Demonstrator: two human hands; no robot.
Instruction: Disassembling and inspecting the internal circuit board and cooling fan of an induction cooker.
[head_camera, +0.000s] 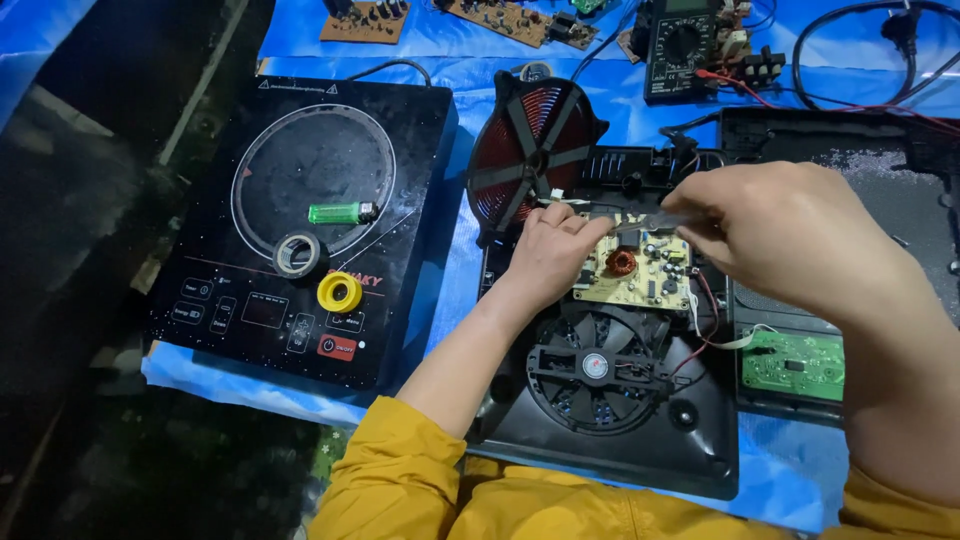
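Right hand (800, 235) gripping pliers (655, 222), left hand (553, 250) on circuit board (635, 272)

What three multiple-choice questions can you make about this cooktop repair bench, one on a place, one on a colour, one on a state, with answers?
1. Where does the green lighter lie?
A. On the closed induction cooktop's glass top
B. On the cooling fan
C. On the multimeter

2. What colour is the tape roll nearest the cooktop's red button?
A. Blue
B. Yellow
C. White

3. What does the right hand hold?
A. Nothing
B. A lighter
C. A slim metal tool over the circuit board

Answers: 1 A, it rests inside the ring marking. 2 B, the roll is bright yellow. 3 C, the tool's tip meets the board beside the left hand.
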